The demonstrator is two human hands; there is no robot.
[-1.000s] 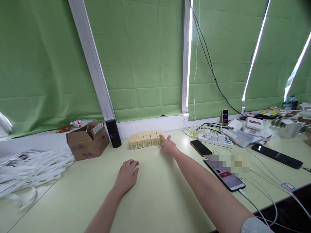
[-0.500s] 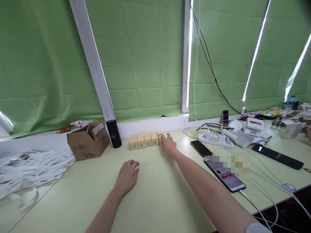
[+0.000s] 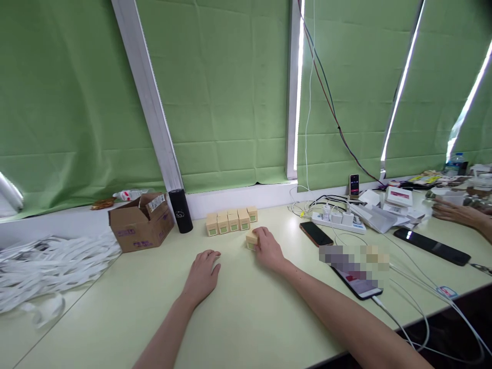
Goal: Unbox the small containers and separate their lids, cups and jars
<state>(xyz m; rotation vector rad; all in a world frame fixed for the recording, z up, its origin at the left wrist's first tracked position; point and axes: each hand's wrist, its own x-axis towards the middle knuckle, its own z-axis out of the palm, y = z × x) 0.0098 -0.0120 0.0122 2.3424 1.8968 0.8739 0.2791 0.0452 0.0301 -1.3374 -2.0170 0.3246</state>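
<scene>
My right hand point(image 3: 268, 248) is closed around a small tan cardboard box point(image 3: 251, 241), just in front of a cluster of similar boxes. The cluster of small boxes point(image 3: 228, 222) stands side by side near the wall, with green-edged labels facing me. One more box point(image 3: 252, 213) sits at the cluster's right end, set further back. My left hand point(image 3: 202, 271) rests on the table to the left, fingers loosely spread and thumb apart, touching no box.
An open brown carton point(image 3: 140, 225) and a black cylinder point(image 3: 180, 211) stand at the left, beside piled white strips point(image 3: 57, 266). Right are phones point(image 3: 315, 234), a power strip point(image 3: 338, 222), cables and papers. Another person's hand point(image 3: 453, 211) is at far right.
My right hand has drawn one small box away from the right end of the cluster toward me. My left hand has stayed nearly still. Another person's hand has come further into view.
</scene>
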